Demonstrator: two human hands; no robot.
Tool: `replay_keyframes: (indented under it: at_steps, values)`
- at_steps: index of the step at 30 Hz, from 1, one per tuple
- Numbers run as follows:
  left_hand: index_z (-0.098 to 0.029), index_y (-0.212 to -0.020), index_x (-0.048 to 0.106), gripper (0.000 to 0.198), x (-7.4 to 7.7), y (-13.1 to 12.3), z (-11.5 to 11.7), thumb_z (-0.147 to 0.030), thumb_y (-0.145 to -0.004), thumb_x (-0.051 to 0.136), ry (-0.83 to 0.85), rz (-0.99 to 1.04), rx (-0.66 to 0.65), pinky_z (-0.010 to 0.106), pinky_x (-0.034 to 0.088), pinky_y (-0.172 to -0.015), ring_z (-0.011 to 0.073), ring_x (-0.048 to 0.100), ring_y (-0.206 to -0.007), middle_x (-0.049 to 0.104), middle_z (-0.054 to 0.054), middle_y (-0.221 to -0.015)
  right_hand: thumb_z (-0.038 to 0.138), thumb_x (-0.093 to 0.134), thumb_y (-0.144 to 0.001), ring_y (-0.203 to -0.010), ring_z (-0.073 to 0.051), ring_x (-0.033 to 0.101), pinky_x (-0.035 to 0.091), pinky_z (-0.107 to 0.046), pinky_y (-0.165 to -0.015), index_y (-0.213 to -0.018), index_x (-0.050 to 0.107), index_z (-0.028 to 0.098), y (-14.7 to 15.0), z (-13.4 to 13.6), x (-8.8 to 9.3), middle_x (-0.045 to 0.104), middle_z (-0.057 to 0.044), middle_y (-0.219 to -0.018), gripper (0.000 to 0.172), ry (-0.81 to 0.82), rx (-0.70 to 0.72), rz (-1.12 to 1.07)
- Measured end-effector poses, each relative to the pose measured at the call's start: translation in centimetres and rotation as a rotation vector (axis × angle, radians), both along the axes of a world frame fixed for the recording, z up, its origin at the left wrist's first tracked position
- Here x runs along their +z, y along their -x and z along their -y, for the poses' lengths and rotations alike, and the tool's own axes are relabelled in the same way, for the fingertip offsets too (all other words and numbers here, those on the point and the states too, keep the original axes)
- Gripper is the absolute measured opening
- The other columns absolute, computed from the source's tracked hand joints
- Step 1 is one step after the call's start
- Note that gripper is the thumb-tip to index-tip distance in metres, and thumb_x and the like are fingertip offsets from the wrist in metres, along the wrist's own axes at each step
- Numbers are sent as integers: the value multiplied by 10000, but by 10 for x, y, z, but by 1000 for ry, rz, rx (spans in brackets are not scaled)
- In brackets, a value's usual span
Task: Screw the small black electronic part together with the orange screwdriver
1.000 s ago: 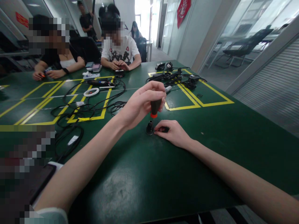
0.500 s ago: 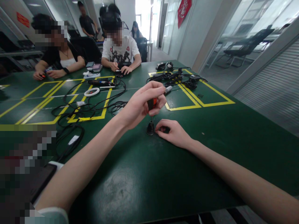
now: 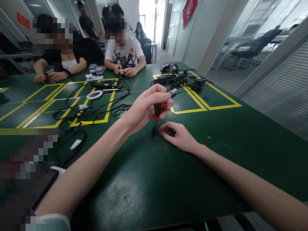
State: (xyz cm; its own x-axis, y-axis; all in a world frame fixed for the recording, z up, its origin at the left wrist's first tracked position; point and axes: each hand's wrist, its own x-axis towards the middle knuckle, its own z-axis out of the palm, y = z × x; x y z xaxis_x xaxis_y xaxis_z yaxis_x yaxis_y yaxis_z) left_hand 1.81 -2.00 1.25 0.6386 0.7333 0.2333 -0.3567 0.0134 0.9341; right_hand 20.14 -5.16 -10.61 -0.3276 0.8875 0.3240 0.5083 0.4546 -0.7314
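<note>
My left hand point(image 3: 151, 106) is closed around the black-and-red handle of a screwdriver point(image 3: 158, 111), which stands nearly upright. Its thin shaft runs down to a small dark cone-shaped part point(image 3: 155, 132) on the green table point(image 3: 183, 179). Whether the tip sits inside the part or against it I cannot tell. Close by on the right, my right hand point(image 3: 176, 134) has thumb and forefinger pinched at the part's edge. Those fingertips hide the exact contact.
Black cables point(image 3: 96, 110) and a white ring point(image 3: 94, 95) lie on the left. More cables point(image 3: 183, 80) and a grey marker-like object point(image 3: 173, 92) lie beyond my hands. Across the table sit two people, one handling a small white object point(image 3: 122, 71). A phone-like device point(image 3: 45, 184) lies at lower left.
The fingers of my left hand have shifted on the screwdriver handle, and the handle looks turned. My right hand stays nearly still. Across the table, a person's hands now hold up a small white object.
</note>
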Motion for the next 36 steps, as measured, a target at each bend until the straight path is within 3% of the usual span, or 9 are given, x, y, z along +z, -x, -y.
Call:
replay_keyframes:
  at_steps: [3, 9, 15, 21, 27, 33, 36]
  values:
    - [-200, -847, 485, 286, 0, 1, -1, -396, -849, 694, -7, -1, -15, 219, 355, -500, 65, 457, -485, 542, -52, -636, 199, 619, -880, -724, -172, 648, 529, -314, -686, -953, 705, 190, 0, 0, 0, 751, -49, -873, 113, -6, 14, 4]
    - [-163, -797, 592, 317, -1, 3, -4, -461, -903, 566, 11, 22, -41, 255, 435, -555, 98, 519, -551, 532, -4, -646, 202, 604, -895, -700, -164, 629, 515, -302, -667, -953, 710, 182, 1, 0, 0, 734, -45, -838, 122, -25, 10, 8]
    - [-181, -801, 508, 218, -2, 1, -2, -319, -805, 677, -4, 39, -25, 228, 471, -615, 96, 577, -615, 598, -20, -701, 195, 604, -893, -712, -172, 643, 523, -309, -681, -945, 712, 183, 1, 1, 2, 741, -49, -853, 121, -19, 4, 11]
    - [-192, -818, 486, 222, 0, 1, -1, -320, -826, 668, 7, 34, -28, 215, 337, -494, 63, 436, -482, 539, -47, -628, 200, 603, -904, -718, -168, 647, 525, -299, -681, -955, 708, 180, 1, 1, 1, 744, -51, -860, 118, -10, 6, 3]
    - [-157, -795, 589, 300, -1, 3, -4, -428, -914, 537, 27, 44, -43, 239, 434, -560, 93, 514, -544, 533, -8, -639, 213, 596, -913, -702, -167, 635, 516, -301, -669, -956, 717, 177, 1, 1, 0, 734, -45, -831, 133, -34, 5, 12]
    - [-174, -827, 526, 223, -1, 1, -2, -349, -835, 662, -3, 13, -14, 224, 488, -640, 98, 596, -646, 608, -16, -725, 211, 590, -916, -716, -171, 642, 523, -314, -689, -958, 716, 184, 1, 1, 0, 752, -54, -877, 135, -26, 6, 16]
    - [-192, -815, 458, 272, 0, 0, 0, -324, -820, 696, -13, 20, -8, 200, 433, -570, 70, 540, -569, 604, -39, -702, 216, 584, -917, -736, -175, 649, 526, -317, -699, -958, 712, 178, 1, 1, 1, 751, -62, -890, 139, -20, 18, 9]
